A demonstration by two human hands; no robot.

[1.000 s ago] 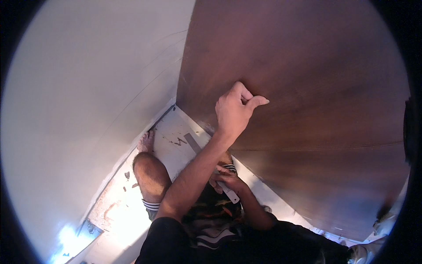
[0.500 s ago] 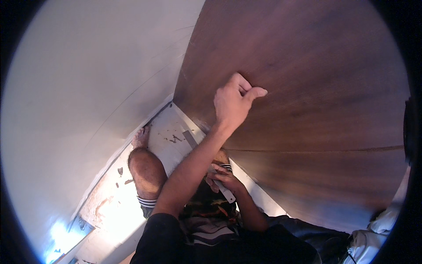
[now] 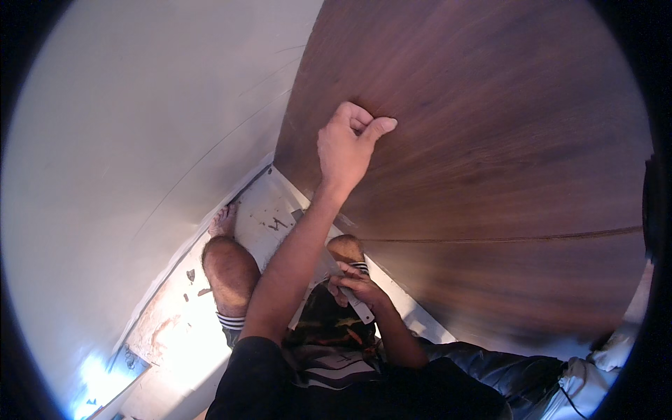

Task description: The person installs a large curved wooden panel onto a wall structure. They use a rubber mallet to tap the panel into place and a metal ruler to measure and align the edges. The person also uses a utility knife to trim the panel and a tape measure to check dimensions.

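Note:
A dark brown wood-grain panel (image 3: pixel 476 154) rises on the right and fills much of the view. Against its left part rests my left hand (image 3: pixel 346 143), fingers curled in and thumb sticking out to the right; I see nothing in it, though the palm side is turned away. Lower down, close to my lap, my right hand (image 3: pixel 355 281) is closed around a flat metal ruler (image 3: pixel 362 309). Its holed end points toward me. My left forearm hides part of its length, and the far tip shows just beyond the forearm.
A pale wall (image 3: pixel 140 140) with thin curved scratches stands on the left, meeting the panel in a corner. Dark scraps (image 3: pixel 278 224) lie on the light floor between my legs. Near the lower right are dark fabric (image 3: pixel 490 367) and a pale cloth bundle (image 3: pixel 584 388).
My left hand has moved left and slightly up along the panel, still curled. My right hand and the ruler have stayed almost in place.

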